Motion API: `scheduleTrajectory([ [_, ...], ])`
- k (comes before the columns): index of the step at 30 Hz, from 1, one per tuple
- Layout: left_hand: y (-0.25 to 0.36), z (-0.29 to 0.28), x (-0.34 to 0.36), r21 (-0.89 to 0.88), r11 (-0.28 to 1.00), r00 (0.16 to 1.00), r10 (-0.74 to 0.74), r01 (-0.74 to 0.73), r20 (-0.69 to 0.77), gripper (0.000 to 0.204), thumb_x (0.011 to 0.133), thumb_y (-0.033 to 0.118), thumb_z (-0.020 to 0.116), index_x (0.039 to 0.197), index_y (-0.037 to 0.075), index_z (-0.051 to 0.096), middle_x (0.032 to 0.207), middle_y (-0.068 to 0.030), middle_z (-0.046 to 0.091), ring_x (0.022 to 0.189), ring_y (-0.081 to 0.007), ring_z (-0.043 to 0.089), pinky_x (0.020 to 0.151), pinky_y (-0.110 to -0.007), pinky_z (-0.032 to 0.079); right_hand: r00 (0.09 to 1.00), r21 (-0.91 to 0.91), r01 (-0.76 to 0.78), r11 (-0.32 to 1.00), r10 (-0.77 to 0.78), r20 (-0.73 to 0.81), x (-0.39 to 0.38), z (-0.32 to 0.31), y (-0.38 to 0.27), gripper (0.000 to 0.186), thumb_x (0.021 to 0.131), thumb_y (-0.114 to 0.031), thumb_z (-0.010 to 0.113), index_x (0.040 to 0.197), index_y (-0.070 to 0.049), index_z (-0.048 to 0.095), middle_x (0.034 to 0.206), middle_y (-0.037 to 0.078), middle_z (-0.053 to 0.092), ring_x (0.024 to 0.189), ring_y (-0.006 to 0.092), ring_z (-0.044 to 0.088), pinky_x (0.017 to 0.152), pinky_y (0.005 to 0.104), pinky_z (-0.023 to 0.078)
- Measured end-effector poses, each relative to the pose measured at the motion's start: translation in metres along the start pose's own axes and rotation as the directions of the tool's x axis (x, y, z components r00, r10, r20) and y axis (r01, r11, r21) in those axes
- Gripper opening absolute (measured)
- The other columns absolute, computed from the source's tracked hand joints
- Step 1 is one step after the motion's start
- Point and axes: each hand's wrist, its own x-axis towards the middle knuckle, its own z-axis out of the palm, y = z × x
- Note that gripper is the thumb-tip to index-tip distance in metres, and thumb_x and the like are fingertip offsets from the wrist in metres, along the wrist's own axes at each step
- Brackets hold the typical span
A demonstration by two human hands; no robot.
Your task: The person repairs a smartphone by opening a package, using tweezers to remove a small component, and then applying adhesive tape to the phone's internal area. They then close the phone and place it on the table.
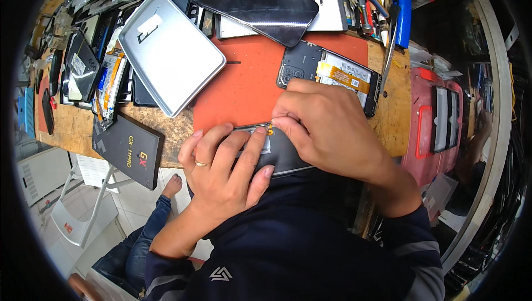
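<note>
A dark phone screen panel [285,157] lies at the near edge of the red work mat [244,87]. My left hand [224,165], with a ring on one finger, presses flat on the panel's left part. My right hand [327,126] pinches a small orange flex cable tab [270,129] at the panel's top edge with thumb and forefinger. Just beyond my right hand lies an opened phone body [327,71], its back off, showing the camera cluster and an orange ribbon cable.
A silver metal tray [169,51] lies upside down at the left of the mat. A black glass panel [257,1] rests on a white sheet behind. A black box [128,154] overhangs the wooden table edge. Phones and parts crowd the left; tools and a blue handle [403,7] stand at the back right.
</note>
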Motion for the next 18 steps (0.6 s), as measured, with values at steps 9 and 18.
scheduleTrajectory([
  [9,-0.004,0.007,-0.003,0.046,0.998,0.998,0.044,-0.042,-0.043,0.047,0.104,0.048,0.058,0.124,0.014,0.084,0.114,-0.0029,0.069,0.12,-0.0232,0.063,0.114,-0.049,0.036,0.985,-0.123,0.11,0.986,-0.092,0.145,0.013,-0.007,-0.006,0.004,0.091,-0.005,0.071,0.09,-0.002,0.069,0.089,0.015,0.065,0.081,0.0406,0.069,0.07,0.0498,0.053],
  [18,0.0,-0.007,0.005,-0.159,0.984,0.996,-0.083,0.084,0.013,0.034,0.098,0.036,0.072,0.121,0.013,0.08,0.116,-0.0037,0.071,0.121,-0.0255,0.063,0.113,-0.049,0.036,0.98,-0.187,0.196,0.963,-0.187,0.064,0.0,-0.005,-0.004,0.01,0.089,0.002,0.073,0.098,-0.001,0.07,0.097,0.014,0.064,0.091,0.0371,0.066,0.081,0.048,0.051],
])
